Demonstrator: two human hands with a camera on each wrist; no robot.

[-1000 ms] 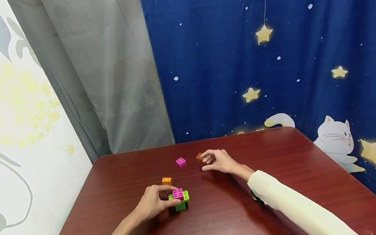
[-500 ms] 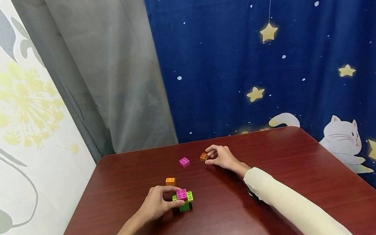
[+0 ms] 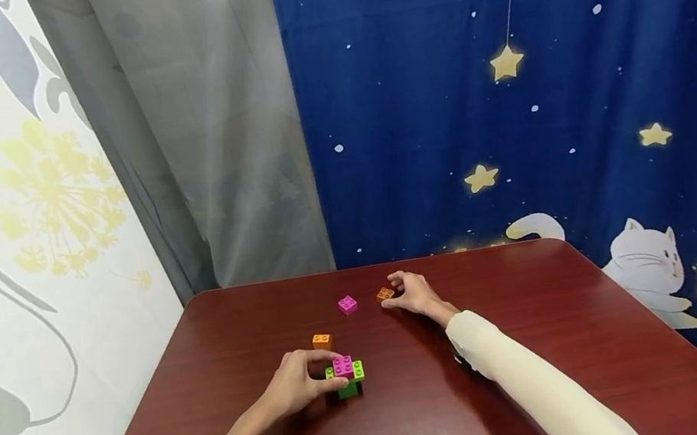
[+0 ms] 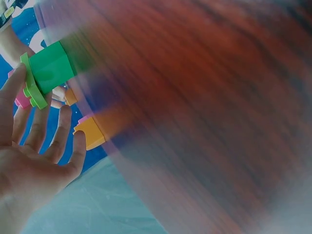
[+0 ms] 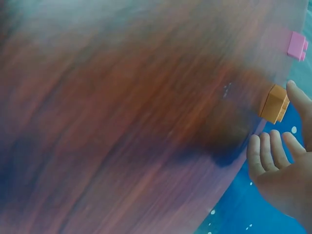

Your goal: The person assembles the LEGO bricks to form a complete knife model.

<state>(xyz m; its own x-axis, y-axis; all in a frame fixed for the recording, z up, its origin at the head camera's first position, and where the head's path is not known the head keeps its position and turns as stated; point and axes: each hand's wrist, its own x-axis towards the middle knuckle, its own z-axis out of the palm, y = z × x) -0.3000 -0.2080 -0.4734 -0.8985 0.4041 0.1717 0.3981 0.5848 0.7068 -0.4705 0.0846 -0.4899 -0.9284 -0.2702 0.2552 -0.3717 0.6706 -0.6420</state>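
My left hand [image 3: 299, 383] pinches a small stack of toy building bricks between thumb and fingers. On top is a magenta brick [image 3: 343, 365], below it a wider lime brick [image 3: 358, 370], and a green brick [image 4: 51, 67] at the bottom. Beyond this hand stands an orange brick [image 3: 322, 341]. My right hand [image 3: 416, 294] reaches towards a darker orange brick [image 3: 385, 294] farther back. Its thumb is close to that brick and its fingers are spread apart from the thumb; whether the thumb touches cannot be told. In the right wrist view this brick [image 5: 275, 104] lies beside the thumb.
A loose magenta brick [image 3: 347, 305] lies left of the darker orange one. Everything sits on a dark red wooden table [image 3: 412, 416] with a rounded far edge. Behind it hang a grey curtain [image 3: 239, 151] and a blue starry curtain [image 3: 402, 122].
The right hand's fingers have spread and shifted off the darker orange brick, which now shows more fully and is turned slightly. The left hand keeps its hold on the stack. The head view has shifted slightly.
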